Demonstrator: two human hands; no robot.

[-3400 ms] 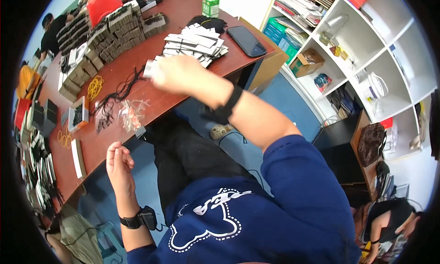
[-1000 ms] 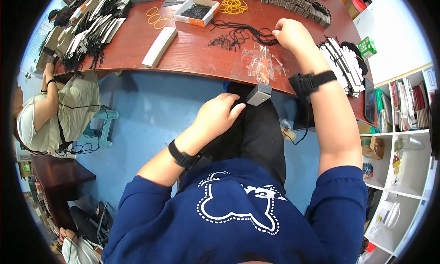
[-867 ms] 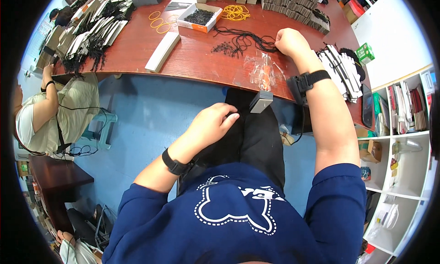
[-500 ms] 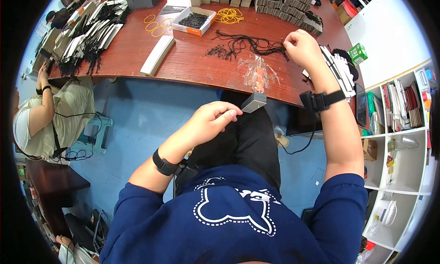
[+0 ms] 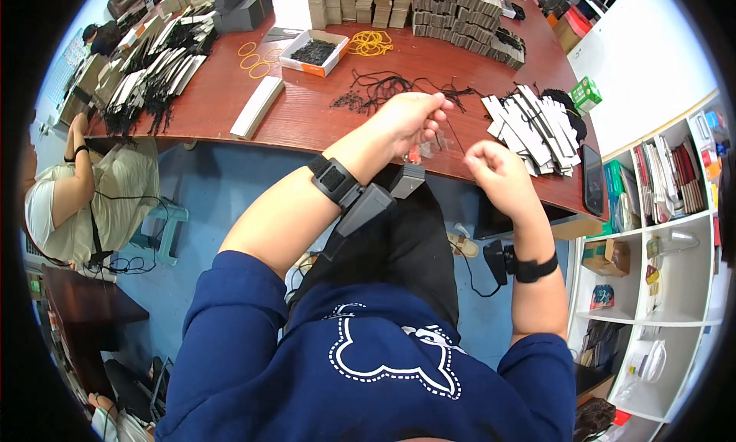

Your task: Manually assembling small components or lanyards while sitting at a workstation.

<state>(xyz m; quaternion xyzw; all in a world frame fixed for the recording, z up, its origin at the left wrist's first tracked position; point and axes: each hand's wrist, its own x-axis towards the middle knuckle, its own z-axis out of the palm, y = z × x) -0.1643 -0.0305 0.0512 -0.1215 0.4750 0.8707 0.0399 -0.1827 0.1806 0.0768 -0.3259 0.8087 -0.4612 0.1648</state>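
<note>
Over the front of the red-brown table (image 5: 307,128), my left hand (image 5: 410,124) is closed, thumb and fingertips pinched together. A thin black cord (image 5: 455,132) slants from near its fingers down to my right hand (image 5: 498,174), whose fingers are curled shut on the lower end. Below my left hand, a stack of grey cards (image 5: 408,181) stands at my lap by the table edge. Loose black cords (image 5: 387,80) lie tangled behind my left hand. Clear plastic wrap with an orange strip is mostly hidden under that hand.
White strips with black cords (image 5: 537,131) are heaped at the right, beside a dark phone-like slab (image 5: 592,180). A white box of small black pieces (image 5: 314,52), yellow rubber bands (image 5: 370,43) and a long white block (image 5: 257,108) lie farther left. Another person (image 5: 96,189) sits at the left.
My right hand has come back from the cords toward me, drawing out one black cord. My left hand has left the card stack and risen over the table to meet the cord.
</note>
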